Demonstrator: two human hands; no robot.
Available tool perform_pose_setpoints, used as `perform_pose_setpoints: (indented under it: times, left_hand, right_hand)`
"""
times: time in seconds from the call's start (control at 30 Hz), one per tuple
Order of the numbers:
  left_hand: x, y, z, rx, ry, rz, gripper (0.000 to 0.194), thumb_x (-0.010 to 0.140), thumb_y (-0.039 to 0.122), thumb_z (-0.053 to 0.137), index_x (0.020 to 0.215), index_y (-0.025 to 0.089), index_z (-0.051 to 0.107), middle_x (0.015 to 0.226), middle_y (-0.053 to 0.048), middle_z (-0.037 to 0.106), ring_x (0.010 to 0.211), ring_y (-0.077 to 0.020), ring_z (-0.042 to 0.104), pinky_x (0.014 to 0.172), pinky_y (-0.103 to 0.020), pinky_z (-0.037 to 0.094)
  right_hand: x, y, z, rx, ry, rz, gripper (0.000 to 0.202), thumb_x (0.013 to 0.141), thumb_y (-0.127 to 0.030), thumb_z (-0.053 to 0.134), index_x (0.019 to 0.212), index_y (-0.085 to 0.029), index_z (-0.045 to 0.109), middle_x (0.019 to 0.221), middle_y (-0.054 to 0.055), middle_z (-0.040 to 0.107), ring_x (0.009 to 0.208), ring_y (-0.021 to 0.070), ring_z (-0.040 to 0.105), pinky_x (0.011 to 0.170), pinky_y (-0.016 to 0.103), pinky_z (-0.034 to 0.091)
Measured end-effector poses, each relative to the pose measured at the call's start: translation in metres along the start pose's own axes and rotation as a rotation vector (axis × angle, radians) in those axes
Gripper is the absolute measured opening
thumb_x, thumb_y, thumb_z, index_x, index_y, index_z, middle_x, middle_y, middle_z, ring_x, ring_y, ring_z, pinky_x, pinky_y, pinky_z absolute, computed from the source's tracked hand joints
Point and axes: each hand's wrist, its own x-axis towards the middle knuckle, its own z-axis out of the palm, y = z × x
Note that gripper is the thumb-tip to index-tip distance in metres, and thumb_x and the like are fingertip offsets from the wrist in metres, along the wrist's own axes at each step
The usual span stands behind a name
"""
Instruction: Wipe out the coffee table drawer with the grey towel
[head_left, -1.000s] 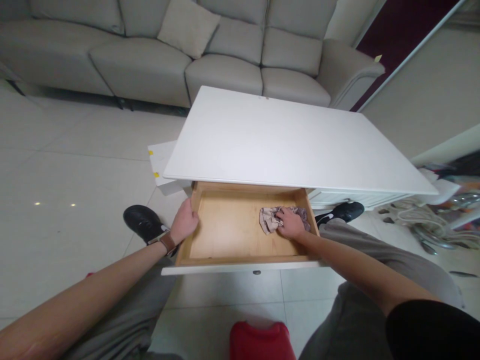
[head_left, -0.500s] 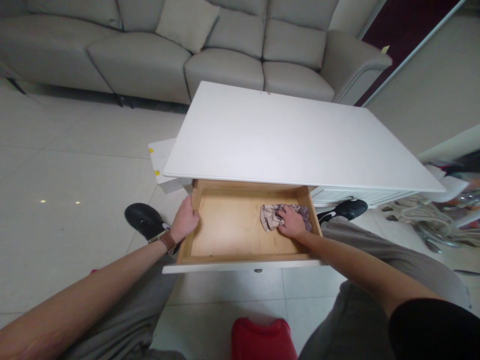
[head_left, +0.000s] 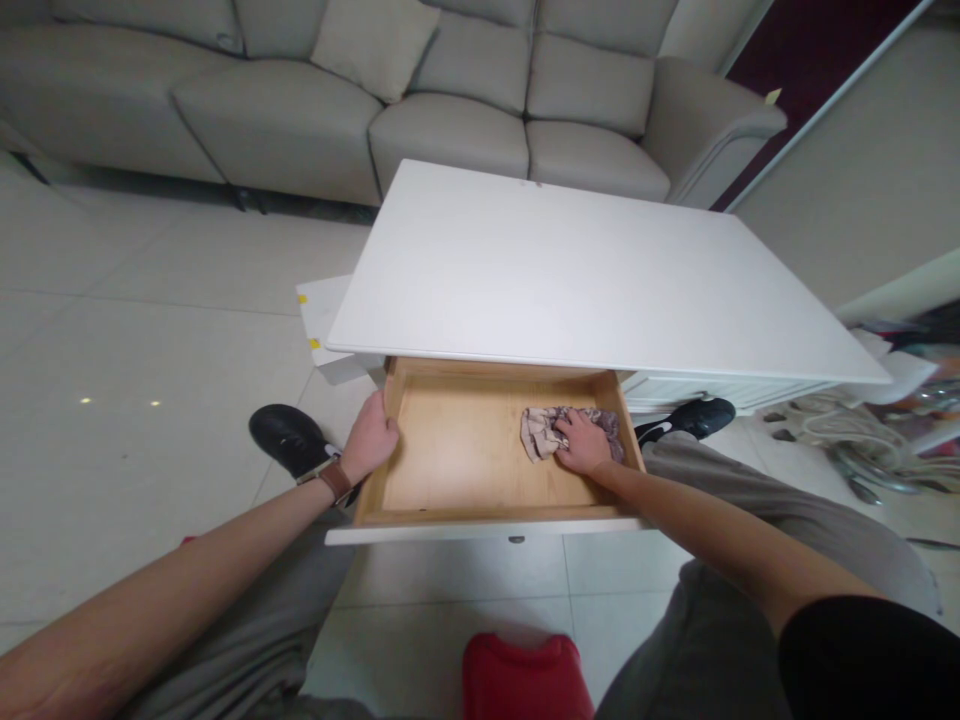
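View shifted | left hand: drawer edge | right hand: cloth, room left

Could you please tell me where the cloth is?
In the head view, the cloth lies at the right side of the open drawer, under the right hand.

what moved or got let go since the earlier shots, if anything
Nothing has visibly moved or been let go; only the camera view shifted slightly. The right hand is still on the patterned cloth, the left hand still at the side of the open drawer.
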Motion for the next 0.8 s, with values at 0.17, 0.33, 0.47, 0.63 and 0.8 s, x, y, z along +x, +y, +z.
perform_pose_setpoints:
  times: [0.17,0.33,0.47,0.63,0.8]
  left_hand:
    - [-0.0002,-0.0015,0.0011,0.015,0.002,0.008,0.046,0.080,0.013,0.047,0.126,0.014,0.049,0.118,-0.016,0.059,0.116,-0.0320,0.059,0.108,-0.051,0.049]
    - [0.0002,-0.0024,0.0018,0.017,0.006,0.019,0.045,0.080,0.012,0.046,0.124,0.013,0.049,0.116,-0.017,0.059,0.114,-0.0319,0.059,0.107,-0.051,0.049]
    - [0.0001,-0.0012,0.0010,0.015,0.003,0.007,0.045,0.080,0.012,0.046,0.125,0.014,0.049,0.118,-0.017,0.059,0.116,-0.0320,0.059,0.107,-0.051,0.049]
    - [-0.0001,-0.0010,0.0003,0.020,-0.008,0.006,0.045,0.079,0.013,0.046,0.124,0.015,0.048,0.117,-0.016,0.059,0.115,-0.0320,0.058,0.107,-0.052,0.049]
    - [-0.0004,-0.0020,0.0009,0.025,0.002,0.004,0.044,0.078,0.013,0.047,0.122,0.016,0.049,0.115,-0.016,0.059,0.114,-0.0320,0.059,0.106,-0.051,0.049]
  right_hand:
    - [0.0001,0.0011,0.0026,-0.009,0.022,-0.008,0.038,0.080,-0.037,0.063,0.114,-0.022,0.065,0.122,0.013,0.055,0.116,0.0306,0.047,0.090,0.035,0.043]
    - [0.0004,0.0012,0.0030,-0.016,0.026,-0.012,0.037,0.080,-0.037,0.063,0.115,-0.022,0.065,0.122,0.013,0.056,0.116,0.0304,0.047,0.091,0.035,0.043]
    - [0.0001,0.0011,0.0030,-0.020,0.020,-0.007,0.038,0.081,-0.038,0.063,0.116,-0.022,0.065,0.124,0.013,0.055,0.117,0.0303,0.046,0.091,0.035,0.044]
    - [-0.0003,0.0010,0.0030,-0.015,0.019,-0.010,0.038,0.081,-0.038,0.062,0.115,-0.022,0.066,0.123,0.014,0.055,0.117,0.0317,0.046,0.092,0.037,0.044]
    - [-0.0006,0.0009,0.0028,-0.010,0.033,-0.015,0.038,0.082,-0.037,0.062,0.116,-0.022,0.066,0.122,0.014,0.056,0.117,0.0317,0.046,0.093,0.037,0.044]
